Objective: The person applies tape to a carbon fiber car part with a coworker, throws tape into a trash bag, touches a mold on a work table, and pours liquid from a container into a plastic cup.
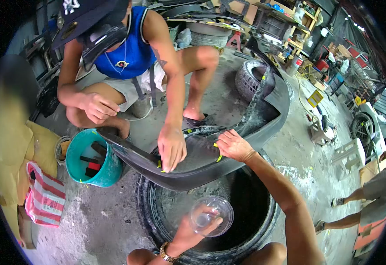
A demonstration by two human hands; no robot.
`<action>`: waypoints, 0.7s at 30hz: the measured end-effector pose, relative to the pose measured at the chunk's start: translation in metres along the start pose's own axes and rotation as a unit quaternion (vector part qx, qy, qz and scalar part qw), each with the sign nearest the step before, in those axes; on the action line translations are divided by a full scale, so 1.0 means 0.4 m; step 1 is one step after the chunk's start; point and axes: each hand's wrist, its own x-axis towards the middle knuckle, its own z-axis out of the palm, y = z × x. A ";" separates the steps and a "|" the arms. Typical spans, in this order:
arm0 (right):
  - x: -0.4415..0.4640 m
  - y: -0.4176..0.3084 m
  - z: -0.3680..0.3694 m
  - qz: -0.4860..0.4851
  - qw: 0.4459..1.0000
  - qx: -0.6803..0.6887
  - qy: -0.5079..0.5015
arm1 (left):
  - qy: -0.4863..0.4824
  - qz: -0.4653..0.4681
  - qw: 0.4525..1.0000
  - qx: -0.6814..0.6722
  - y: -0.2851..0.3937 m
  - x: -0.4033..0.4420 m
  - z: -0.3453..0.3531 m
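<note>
So the left hand (192,234) has a clear plastic cup (216,213), fingers curled around it, held above the opening of a big tire (146,212) lying flat on the floor (296,176). There's a watch (168,252) on that wrist.

Right hand (235,146) is up at the bumper (197,175), the long dark curved piece. Fingertips are bunched together by a bit of yellow tape (220,158), but honestly can't tell if they're pinching anything or just touching the edge. The bumper runs across the far side of the big tire, between the two people, with its right end sweeping up past a smaller tire (246,86). Can't tell if it's actually sitting on the big one.

Across from them a co-worker in a blue top (129,64) is squatting, left hand (171,148) reaching down to the bumper next to more tape, right hand (99,108) loosely curled near the knee.

Off to the left there's a teal bucket (114,167) with dark blocks and a red one inside, just beside the bumper's left end, plus a striped bag (47,194). White stool (350,155) over on the right, near somebody's bare legs.
</note>
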 end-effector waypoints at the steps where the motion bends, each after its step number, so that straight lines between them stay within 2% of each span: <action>1: -0.013 -0.003 -0.001 0.037 0.999 0.017 -0.012 | -0.001 -0.006 1.000 -0.019 -0.007 -0.001 0.003; 2: -0.027 -0.004 -0.003 0.040 0.999 0.017 -0.010 | -0.004 -0.007 1.000 -0.016 -0.011 -0.003 0.003; 5: -0.062 -0.010 -0.029 0.178 0.980 0.070 0.044 | -0.008 -0.026 1.000 -0.006 -0.002 -0.003 0.006; 6: -0.078 -0.008 -0.041 0.182 0.980 0.070 0.045 | -0.006 -0.038 0.999 -0.010 -0.001 -0.004 0.008; 8: -0.126 -0.003 -0.067 0.259 0.953 0.130 0.085 | -0.007 -0.053 0.999 -0.012 -0.006 -0.008 0.011; 10: -0.195 0.003 -0.104 0.354 0.913 0.195 0.053 | -0.009 -0.053 0.999 0.004 -0.007 -0.006 0.015; 12: -0.289 0.012 -0.142 0.445 0.846 0.291 0.041 | -0.041 0.022 0.993 0.106 0.002 -0.001 0.008; 13: -0.358 0.027 -0.138 0.432 0.854 0.286 0.047 | -0.032 -0.019 0.999 0.013 -0.002 -0.004 0.021; 14: -0.440 0.028 -0.143 0.458 0.846 0.270 0.040 | -0.043 -0.049 0.998 0.000 0.001 -0.008 0.026; 17: -0.597 0.021 -0.177 0.578 0.700 0.418 0.034 | -0.028 -0.042 0.998 -0.030 0.005 -0.008 0.038; 18: -0.636 0.022 -0.184 0.587 0.699 0.407 0.006 | -0.020 -0.048 0.998 -0.040 -0.001 -0.010 0.040; 19: -0.677 0.013 -0.191 0.600 0.689 0.406 -0.004 | -0.025 -0.007 0.999 0.026 -0.010 -0.008 0.041; 21: -0.721 0.000 -0.198 0.612 0.672 0.417 -0.008 | -0.029 -0.032 0.999 0.020 -0.011 -0.008 0.042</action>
